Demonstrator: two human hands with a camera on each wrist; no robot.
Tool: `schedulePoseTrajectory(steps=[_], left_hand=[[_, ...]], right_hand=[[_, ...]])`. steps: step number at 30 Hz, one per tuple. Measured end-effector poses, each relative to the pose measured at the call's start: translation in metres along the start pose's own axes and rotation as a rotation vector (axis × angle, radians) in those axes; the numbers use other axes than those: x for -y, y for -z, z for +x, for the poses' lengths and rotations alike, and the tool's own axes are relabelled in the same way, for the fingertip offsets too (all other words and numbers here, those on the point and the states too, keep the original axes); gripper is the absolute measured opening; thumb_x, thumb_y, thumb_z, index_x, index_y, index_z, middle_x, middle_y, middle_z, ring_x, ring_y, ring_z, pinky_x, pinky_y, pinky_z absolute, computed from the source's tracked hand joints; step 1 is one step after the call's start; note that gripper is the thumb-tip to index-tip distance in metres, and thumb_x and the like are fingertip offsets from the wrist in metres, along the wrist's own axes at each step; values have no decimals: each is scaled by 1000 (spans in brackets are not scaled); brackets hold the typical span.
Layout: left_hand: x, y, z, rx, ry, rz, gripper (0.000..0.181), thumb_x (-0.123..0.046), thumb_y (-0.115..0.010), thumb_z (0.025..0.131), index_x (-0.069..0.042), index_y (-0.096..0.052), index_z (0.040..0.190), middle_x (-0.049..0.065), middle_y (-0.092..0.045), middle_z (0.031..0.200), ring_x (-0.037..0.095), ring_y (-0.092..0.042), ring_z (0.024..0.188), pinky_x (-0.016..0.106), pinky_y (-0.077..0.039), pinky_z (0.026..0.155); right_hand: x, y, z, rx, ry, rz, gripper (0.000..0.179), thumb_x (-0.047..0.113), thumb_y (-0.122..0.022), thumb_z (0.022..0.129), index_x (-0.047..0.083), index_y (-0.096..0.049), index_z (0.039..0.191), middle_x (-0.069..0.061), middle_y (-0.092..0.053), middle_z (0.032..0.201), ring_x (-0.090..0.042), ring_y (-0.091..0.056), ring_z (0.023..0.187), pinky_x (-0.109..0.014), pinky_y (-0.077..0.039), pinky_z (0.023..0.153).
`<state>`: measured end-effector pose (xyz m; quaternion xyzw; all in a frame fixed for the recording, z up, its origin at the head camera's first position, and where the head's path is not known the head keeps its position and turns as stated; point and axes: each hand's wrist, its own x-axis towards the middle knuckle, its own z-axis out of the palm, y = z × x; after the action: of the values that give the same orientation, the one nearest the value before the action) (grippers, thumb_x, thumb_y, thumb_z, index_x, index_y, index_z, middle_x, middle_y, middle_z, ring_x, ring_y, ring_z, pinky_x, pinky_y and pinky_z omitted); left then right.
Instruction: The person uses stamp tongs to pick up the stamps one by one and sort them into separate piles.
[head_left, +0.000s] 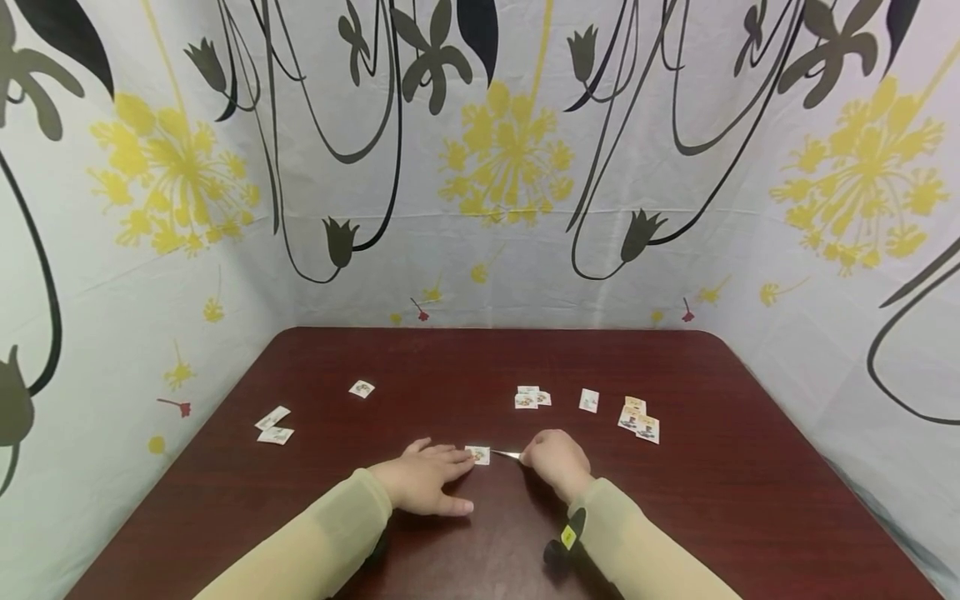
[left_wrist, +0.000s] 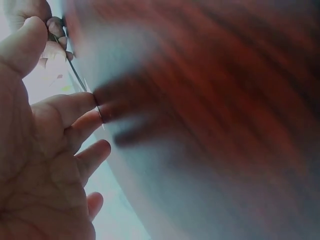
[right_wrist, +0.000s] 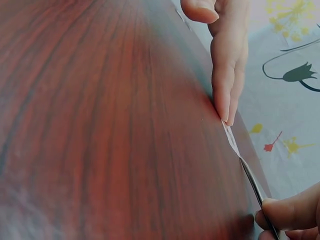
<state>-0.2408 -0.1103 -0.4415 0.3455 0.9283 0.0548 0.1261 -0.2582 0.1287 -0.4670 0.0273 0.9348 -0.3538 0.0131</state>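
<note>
A small white card (head_left: 481, 456) with a coloured print lies flat on the table, between the two hands. My left hand (head_left: 423, 479) rests palm down with its fingers spread, and fingertips touch the card's left edge. From the other side, my right hand (head_left: 557, 458) grips thin metal tweezers (head_left: 506, 454). In the right wrist view, the tips of the tweezers (right_wrist: 252, 182) meet the near end of the card (right_wrist: 230, 137), which looks slightly raised there. The left wrist view shows the left fingers (left_wrist: 80, 105) straight, with the right hand holding the tweezers beyond.
More small printed cards lie about the dark red wooden table (head_left: 442, 358): a pair (head_left: 276, 435) at left, a single card (head_left: 362, 389) farther back, a cluster (head_left: 527, 400) and lone card (head_left: 588, 400) right of centre, and an overlapping group (head_left: 648, 428) farther right. Patterned cloth (head_left: 495, 267) surrounds the table.
</note>
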Motion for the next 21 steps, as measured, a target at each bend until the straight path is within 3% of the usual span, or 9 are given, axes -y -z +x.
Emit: schedulePoseTrajectory(steps=[21], left_hand=[[-4,-4,1,15,39,38,79,-68,-49,87,-19,-40,148,-4,-35,153,23,-29,141,51,-15,114]], right_hand=[[2,-2,-8,28,-10,21,6,15,-70,75,14,-69,69,4,-63,72,-16,-54,68,-35,-42,62]])
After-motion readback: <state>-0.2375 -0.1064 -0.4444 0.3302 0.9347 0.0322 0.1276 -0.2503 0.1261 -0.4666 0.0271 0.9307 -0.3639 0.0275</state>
